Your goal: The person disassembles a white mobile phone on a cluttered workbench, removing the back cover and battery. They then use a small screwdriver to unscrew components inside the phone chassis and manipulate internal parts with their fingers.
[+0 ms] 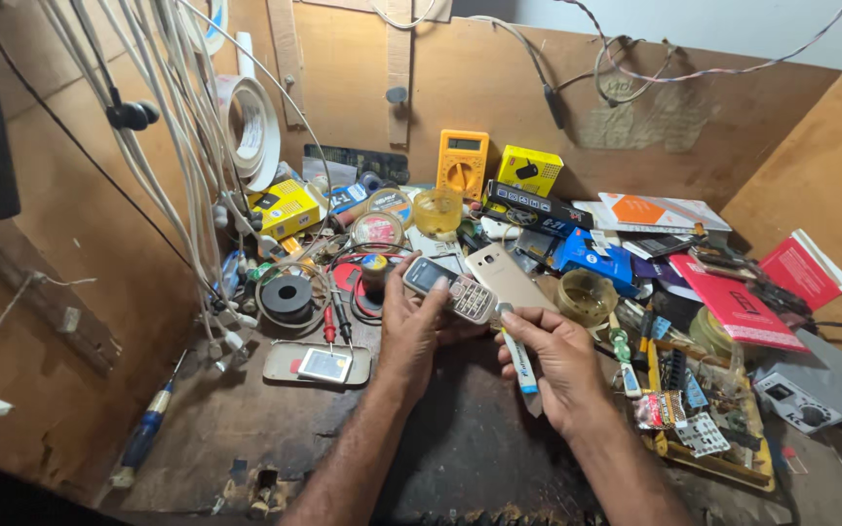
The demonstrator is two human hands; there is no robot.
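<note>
One keypad phone (448, 289) sits above the dark bench centre, gripped by the left hand (411, 326). The right hand (559, 362) pinches one white-and-blue tool (518, 358), its tip touching the phone's lower end. Just beside: one gold smartphone (507, 276). Near: one yellow multimeter (462, 162), two yellow boxes (528, 169), one blue-handled screwdriver (145, 433).

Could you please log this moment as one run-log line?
left hand: holds keypad phone | right hand: holds white-blue tool at phone's end
</note>
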